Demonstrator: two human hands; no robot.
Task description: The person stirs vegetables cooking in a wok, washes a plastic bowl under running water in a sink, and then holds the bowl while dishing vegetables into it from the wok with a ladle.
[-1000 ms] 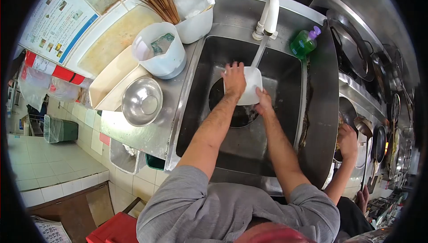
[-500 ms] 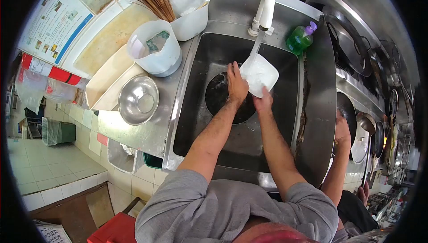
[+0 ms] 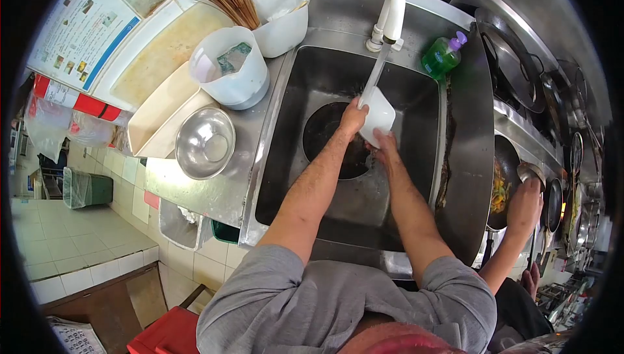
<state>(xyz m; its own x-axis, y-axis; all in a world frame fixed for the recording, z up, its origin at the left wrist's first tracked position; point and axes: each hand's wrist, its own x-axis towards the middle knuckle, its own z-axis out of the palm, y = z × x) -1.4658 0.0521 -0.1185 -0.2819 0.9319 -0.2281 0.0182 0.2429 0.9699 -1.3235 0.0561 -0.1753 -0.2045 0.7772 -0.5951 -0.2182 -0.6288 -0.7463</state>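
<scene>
Fingers of the left hand (image 3: 353, 118) and right hand (image 3: 385, 144) are closed on opposite edges of the white dish (image 3: 379, 117), held tilted beneath the faucet (image 3: 392, 13), above the sink (image 3: 338, 214). Rotate the dish slowly, keeping one edge gripped, so water sweeps every face.

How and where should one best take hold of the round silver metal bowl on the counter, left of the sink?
I would pinch the rim of the round silver metal bowl on the side facing the deep steel sink, coming from there, fingers inside, thumb outside. Its mouth opens upward and that rim looks free, while the long beige plastic container crowds the opposite side.
</scene>
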